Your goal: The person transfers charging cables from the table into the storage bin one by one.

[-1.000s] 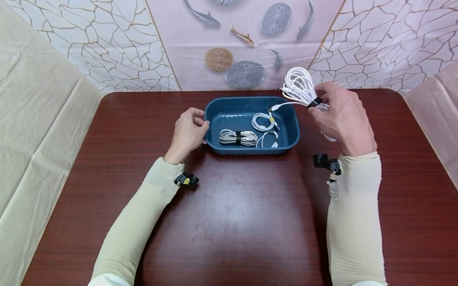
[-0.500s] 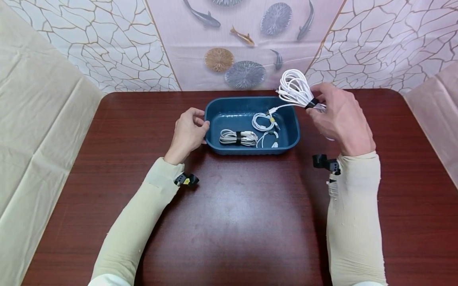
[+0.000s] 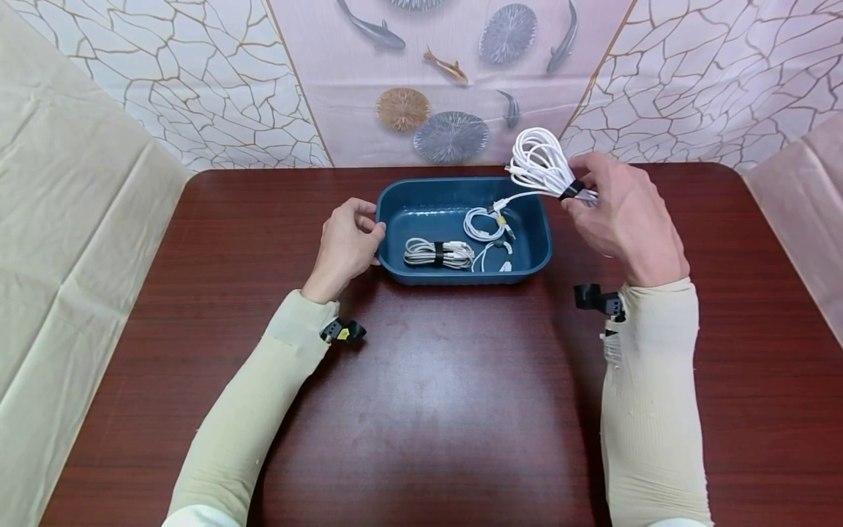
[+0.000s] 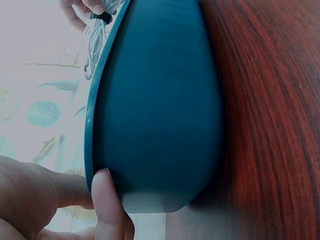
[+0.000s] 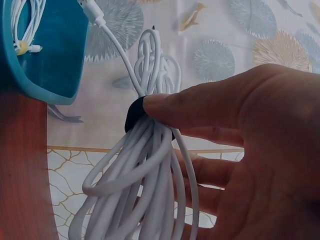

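Note:
My right hand (image 3: 628,216) holds a large coiled white USB cable (image 3: 541,162) above the right end of a dark blue plastic bin (image 3: 454,277). In the right wrist view, the thumb presses the black strap (image 5: 134,112) that bundles this cable. One loose plug end (image 5: 91,11) sticks out toward the bin. Inside the bin lie a grey-white strapped cable (image 3: 421,253), a round white coil (image 3: 484,225) with a yellow tie, and a short white cable (image 3: 506,253). My left hand (image 3: 344,245) grips the bin's left end, thumb (image 4: 106,197) against its outer wall near the rim.
The bin stands on a dark red wooden table (image 3: 428,410), near its back edge. Behind hangs a patterned cloth (image 3: 454,88) with fish motifs. A plain beige cloth (image 3: 59,241) borders the left side.
My right hand has shifted slightly left with the white cable, bringing its loose plug a little further over the bin. The left hand and the bin have stayed put.

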`<state>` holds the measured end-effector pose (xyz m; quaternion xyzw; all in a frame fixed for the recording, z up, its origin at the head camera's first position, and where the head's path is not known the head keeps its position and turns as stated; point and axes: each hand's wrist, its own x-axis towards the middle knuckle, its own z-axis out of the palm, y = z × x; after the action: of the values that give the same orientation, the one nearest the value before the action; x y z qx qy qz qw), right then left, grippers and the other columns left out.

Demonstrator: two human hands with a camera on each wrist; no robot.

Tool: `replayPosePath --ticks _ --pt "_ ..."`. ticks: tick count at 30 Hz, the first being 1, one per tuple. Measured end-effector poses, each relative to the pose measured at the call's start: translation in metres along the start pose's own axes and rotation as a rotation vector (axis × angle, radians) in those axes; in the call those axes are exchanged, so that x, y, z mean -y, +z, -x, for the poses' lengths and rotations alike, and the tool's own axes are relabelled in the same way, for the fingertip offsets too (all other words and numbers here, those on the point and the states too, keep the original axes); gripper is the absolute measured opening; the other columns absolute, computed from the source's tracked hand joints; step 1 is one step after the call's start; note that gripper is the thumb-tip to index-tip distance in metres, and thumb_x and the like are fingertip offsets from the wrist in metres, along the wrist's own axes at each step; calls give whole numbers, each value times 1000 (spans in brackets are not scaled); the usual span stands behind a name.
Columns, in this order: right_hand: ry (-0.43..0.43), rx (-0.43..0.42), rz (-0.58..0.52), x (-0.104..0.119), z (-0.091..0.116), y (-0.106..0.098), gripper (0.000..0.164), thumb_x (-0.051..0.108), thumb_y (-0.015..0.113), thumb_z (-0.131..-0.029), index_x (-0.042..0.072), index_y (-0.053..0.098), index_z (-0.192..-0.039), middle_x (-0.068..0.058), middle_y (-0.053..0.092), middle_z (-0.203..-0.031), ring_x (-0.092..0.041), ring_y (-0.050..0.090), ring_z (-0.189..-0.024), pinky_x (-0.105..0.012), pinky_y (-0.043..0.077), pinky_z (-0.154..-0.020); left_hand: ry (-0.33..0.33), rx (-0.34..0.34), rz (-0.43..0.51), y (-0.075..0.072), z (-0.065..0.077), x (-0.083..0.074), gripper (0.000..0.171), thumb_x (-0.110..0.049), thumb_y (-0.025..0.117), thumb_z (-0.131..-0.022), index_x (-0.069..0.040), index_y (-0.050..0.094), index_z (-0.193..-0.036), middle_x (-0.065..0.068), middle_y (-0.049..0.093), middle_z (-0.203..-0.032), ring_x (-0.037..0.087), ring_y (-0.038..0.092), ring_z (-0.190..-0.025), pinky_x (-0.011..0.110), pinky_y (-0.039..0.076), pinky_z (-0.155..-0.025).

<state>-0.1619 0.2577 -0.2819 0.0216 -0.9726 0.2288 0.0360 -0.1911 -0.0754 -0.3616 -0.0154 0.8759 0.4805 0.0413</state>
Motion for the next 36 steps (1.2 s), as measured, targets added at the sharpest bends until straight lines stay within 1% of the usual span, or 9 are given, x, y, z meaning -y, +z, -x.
replayPosePath --ticks 9,14,21,29,36 --pt "-2 18 0 3 -2 3 48 17 58 -98 14 54 -146 -25 64 -132 -40 59 -117 -65 48 -91 -6 2 2 0 0 0 34 -13 65 -100 -3 58 -131 16 67 -102 15 66 -59 26 62 -54" --pt "-16 15 14 6 -3 5 48 16 58 -98 13 53 -145 -25 64 -130 -40 59 -117 -66 48 -91 -14 1 -2 0 0 0 34 -13 65 -100 -4 58 -132 16 66 -102 15 65 -58 25 61 -53" --pt "-30 14 21 9 -3 7 48 15 57 -98 11 53 -146 -24 64 -131 -41 58 -118 -67 48 -94 -11 -3 2 0 0 -1 33 -13 65 -100 -3 58 -131 16 67 -102 15 65 -58 25 61 -53" --pt "-33 20 36 11 -3 9 49 16 57 -98 13 52 -146 -23 63 -133 -40 58 -120 -68 47 -95 -15 -2 4 0 0 -1 34 -13 65 -100 -4 59 -132 16 67 -102 15 66 -59 31 64 -57" --pt "-37 32 46 14 -4 11 50 17 54 -98 13 52 -147 -22 61 -137 -41 57 -121 -67 47 -97 -17 -4 3 0 0 -1 33 -13 65 -100 -4 59 -131 16 67 -102 15 65 -58 26 61 -53"
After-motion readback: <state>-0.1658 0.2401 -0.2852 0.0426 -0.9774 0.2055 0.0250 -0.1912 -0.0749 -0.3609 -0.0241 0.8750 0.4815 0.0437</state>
